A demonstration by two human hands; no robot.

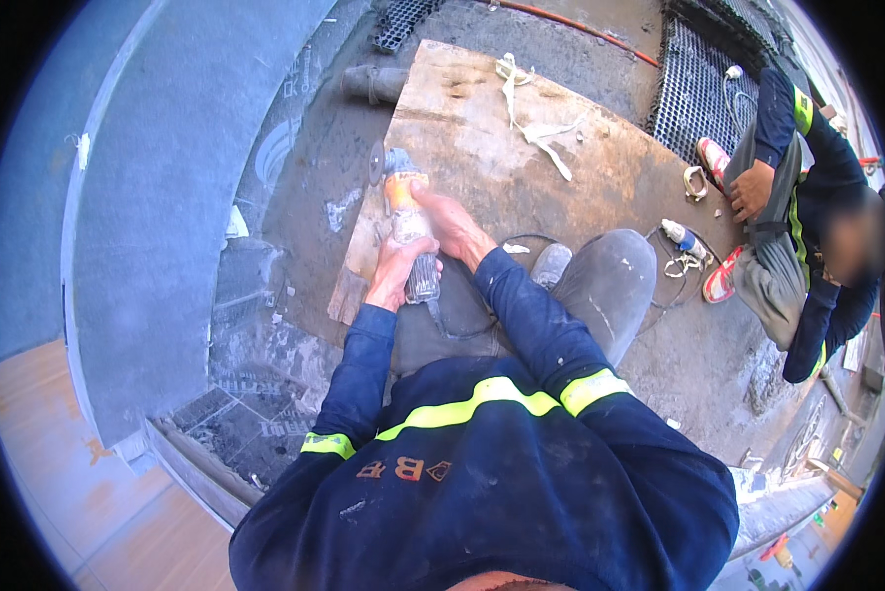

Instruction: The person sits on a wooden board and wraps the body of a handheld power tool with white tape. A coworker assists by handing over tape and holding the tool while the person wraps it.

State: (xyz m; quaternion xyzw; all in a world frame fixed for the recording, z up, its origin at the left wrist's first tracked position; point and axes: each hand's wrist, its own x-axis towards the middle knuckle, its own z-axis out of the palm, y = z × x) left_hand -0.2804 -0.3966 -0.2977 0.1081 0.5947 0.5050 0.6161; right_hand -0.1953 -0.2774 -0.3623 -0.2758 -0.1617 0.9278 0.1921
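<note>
Both hands are closed around an angle grinder point(406, 222): the left hand point(395, 274) grips the near end of its dusty body, and the right hand point(449, 225) wraps the orange part closer to the head. The grinder's disc point(374, 164) sits at the far end, right at the left edge of a large wooden board point(521, 167) lying on the concrete floor point(314, 187). The disc appears to be at or just over that edge; whether it is touching cannot be told. No clear cut line shows on the board, so the work looks to be at an early stage, with most of the edge untouched. The person's knee point(610, 276) rests on the board's near side. White rag strips point(536, 123) lie far on the board, well apart from the tool. To the left a tall grey wall point(157, 197) curves close, leaving a narrow strip of floor. To the right a seated co-worker point(797, 217) is well apart.
</note>
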